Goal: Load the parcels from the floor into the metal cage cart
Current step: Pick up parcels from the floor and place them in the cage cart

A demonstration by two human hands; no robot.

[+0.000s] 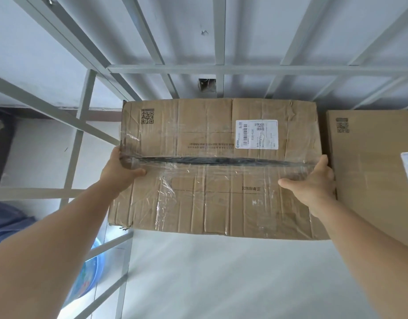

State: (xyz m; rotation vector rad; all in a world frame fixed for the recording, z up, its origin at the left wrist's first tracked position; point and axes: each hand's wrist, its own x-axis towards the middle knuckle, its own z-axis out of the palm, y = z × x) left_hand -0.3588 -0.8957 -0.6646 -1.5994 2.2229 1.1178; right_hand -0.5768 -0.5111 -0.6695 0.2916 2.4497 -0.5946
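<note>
A worn cardboard parcel (212,176) with clear tape, a white shipping label and a gaping top seam sits inside the grey metal cage cart (166,69), against its back bars. My left hand (122,169) grips the parcel's left edge, thumb on top. My right hand (313,180) grips its right edge the same way. A second, cleaner cardboard parcel (370,171) stands right beside it on the cart floor, touching or nearly touching the first.
The cart's left side bars (83,134) run close to my left arm. The cart's pale floor (221,272) lies in front of the parcel. Outside the bars at lower left are a blue water bottle (92,272) and dark blue fabric (7,219).
</note>
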